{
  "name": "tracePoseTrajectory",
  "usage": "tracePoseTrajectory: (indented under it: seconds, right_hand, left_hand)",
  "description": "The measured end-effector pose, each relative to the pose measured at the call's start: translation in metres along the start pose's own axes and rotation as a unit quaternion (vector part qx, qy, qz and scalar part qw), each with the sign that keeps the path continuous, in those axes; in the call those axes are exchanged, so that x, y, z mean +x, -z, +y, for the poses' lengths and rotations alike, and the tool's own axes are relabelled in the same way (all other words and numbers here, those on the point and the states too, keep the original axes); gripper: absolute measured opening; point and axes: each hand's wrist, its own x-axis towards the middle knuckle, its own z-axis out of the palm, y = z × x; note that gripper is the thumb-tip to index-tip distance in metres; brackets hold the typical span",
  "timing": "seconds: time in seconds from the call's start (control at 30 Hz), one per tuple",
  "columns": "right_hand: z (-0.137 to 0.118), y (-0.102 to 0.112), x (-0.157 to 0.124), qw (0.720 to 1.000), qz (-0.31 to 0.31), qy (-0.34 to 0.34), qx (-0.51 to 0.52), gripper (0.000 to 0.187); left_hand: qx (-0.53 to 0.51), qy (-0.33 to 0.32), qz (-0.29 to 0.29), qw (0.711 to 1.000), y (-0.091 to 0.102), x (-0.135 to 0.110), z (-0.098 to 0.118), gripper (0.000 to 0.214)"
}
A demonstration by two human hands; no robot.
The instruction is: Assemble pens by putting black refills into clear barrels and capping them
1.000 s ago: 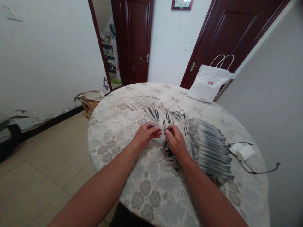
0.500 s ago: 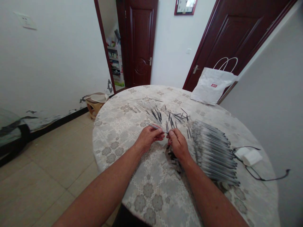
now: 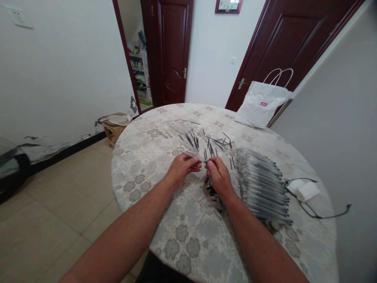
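white walls [image 3: 67, 67], dark-red panelled wooden doors [image 3: 173, 43] beyond round grey-floral-clothed surface [image 3: 131, 157] | white paper bag [image 3: 256, 112], surface's far right edge | left hand [image 3: 180, 169], right hand [image 3: 219, 175], both pinched on slender grey tube [image 3: 187, 153] over surface's middle

The person's bare hands [image 3: 182, 169] run into bare forearms [image 3: 125, 230]; a patch of plain, blackish clothing [image 3: 163, 271] shows at the bottom edge, too cropped to tell which garment.

Beyond my right hand [image 3: 218, 177], thin black sticks [image 3: 211, 149] lay scattered on the round, floral-clothed table [image 3: 182, 220]; slim grey rods [image 3: 262, 186] lay to its right, black-framed glasses [image 3: 334, 216] farther right, a white paper bag [image 3: 259, 110] behind.
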Motion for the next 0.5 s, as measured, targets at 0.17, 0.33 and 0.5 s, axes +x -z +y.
tracePoseTrajectory:
  seconds: [0.17, 0.33, 0.5]
  right_hand:
    - [-0.0013, 0.0007, -0.0005, 1.0, -0.002, 0.02, -0.022, 0.021]
    - [-0.0001, -0.0002, -0.0004, 0.999, -0.046, 0.004, 0.002, 0.034]
    - [0.0013, 0.0007, 0.0015, 0.998, -0.057, -0.011, 0.025, 0.037]
  left_hand:
    - [0.007, -0.003, -0.008, 1.0, 0.0009, 0.0008, -0.0004, 0.034]
    - [0.018, -0.001, -0.025, 1.0, 0.0011, -0.0006, 0.0002, 0.034]
    - [0.018, -0.008, -0.019, 1.0, 0.0003, -0.0003, -0.0008, 0.036]
